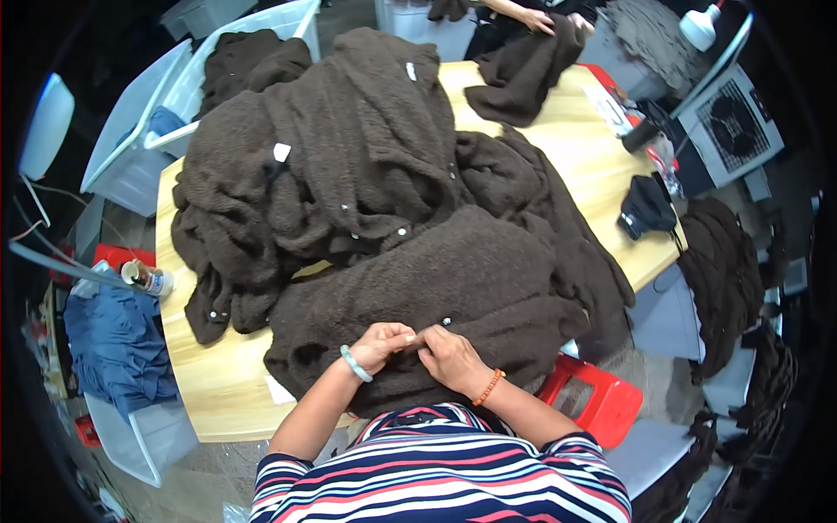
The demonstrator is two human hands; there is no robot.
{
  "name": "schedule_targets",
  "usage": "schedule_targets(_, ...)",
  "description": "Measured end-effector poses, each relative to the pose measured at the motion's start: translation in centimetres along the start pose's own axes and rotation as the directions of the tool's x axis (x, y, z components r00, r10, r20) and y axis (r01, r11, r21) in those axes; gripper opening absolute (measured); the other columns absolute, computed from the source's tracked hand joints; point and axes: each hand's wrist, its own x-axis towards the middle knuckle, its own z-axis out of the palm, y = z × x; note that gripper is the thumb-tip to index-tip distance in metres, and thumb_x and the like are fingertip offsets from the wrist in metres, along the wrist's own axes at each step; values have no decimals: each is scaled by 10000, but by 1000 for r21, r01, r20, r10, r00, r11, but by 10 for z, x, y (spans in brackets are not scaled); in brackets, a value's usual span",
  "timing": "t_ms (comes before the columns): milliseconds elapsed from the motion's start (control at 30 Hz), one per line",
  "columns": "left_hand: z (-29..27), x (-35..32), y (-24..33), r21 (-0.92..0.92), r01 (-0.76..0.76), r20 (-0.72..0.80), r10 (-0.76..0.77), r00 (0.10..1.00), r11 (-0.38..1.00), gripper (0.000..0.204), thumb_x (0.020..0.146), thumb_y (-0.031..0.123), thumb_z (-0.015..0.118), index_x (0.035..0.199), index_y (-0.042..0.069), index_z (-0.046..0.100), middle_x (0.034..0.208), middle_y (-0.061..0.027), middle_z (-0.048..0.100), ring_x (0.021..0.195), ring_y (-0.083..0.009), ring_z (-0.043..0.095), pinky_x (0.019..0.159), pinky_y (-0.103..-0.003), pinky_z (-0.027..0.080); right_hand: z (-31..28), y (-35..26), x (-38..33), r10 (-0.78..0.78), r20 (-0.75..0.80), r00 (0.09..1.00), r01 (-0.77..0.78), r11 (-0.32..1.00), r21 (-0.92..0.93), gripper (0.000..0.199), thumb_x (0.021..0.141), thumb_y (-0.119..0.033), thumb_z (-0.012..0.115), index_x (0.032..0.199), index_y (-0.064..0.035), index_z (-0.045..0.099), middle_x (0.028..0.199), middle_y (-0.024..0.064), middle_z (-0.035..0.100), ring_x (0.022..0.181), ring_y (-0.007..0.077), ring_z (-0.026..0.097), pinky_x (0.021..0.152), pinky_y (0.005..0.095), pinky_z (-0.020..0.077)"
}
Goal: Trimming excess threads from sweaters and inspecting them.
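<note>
Striped shirt (445, 484) at 6 o'clock; pale wood table (218, 410) beyond; brown fleece pile (331, 166) at 11 o'clock, loose, unfolded; brown fleece garment (418, 270) lies mid-table toward 6 o'clock, looks underway, not finished; left hand (377, 347) and right hand (456, 362) pinch its fabric, fingertips close; small pale snap (447, 322) at right hand's 12 o'clock; pile's done-or-left split can't be told.

Bright light covers the desk (222, 392), palest on its far side; around it, surroundings dim and straight edges bend toward a black rim.
</note>
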Motion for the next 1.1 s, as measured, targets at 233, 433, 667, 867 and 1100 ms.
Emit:
schedule_targets(233,-4,-3,-10,7,10,-13,-10,1000,1000,173,889,130,685,1013,18,639,906,13,635,787,-46,551,718,-186,448,8,3,-6,-9,-155,988,6,1000,-20,257,784,-23,643,1034,-5,586,854,159,609,741,333,638,661,404,527)
schedule_targets(433,30,-25,10,632,-306,7,389,921,712,226,831,45,671,1044,-19,634,965,-76,654,902,-166,630,819,-283,499,-3,11,-5,91,-33,995,-89,994,70,198,810,-107,634,975,-1,612,901,187,616,831,379,634,734,456,522)
schedule_targets(667,26,-18,3,853,-362,88,579,811,377,102,781,-31,633,875,-13,665,793,-142,637,711,-273,638,653,-330,498,4,18,-3,71,98,993,-81,991,102,135,825,-73,597,920,21,618,944,224,626,894,394,628,796,461,508)
schedule_targets(867,26,-15,-3,851,-300,38,519,854,431,69,797,-30,610,859,-25,639,793,-154,628,726,-283,636,673,-333,492,7,20,-7,81,147,986,-88,995,42,128,794,10,557,905,28,617,948,222,588,938,376,606,832,435,497)
schedule_targets(1100,24,-10,-6,861,-308,50,537,842,404,66,816,-22,587,870,-27,624,795,-132,620,730,-243,621,686,-313,487,4,15,-10,3,104,995,14,986,-167,119,791,-4,547,894,50,573,936,202,540,899,352,578,795,424,495)
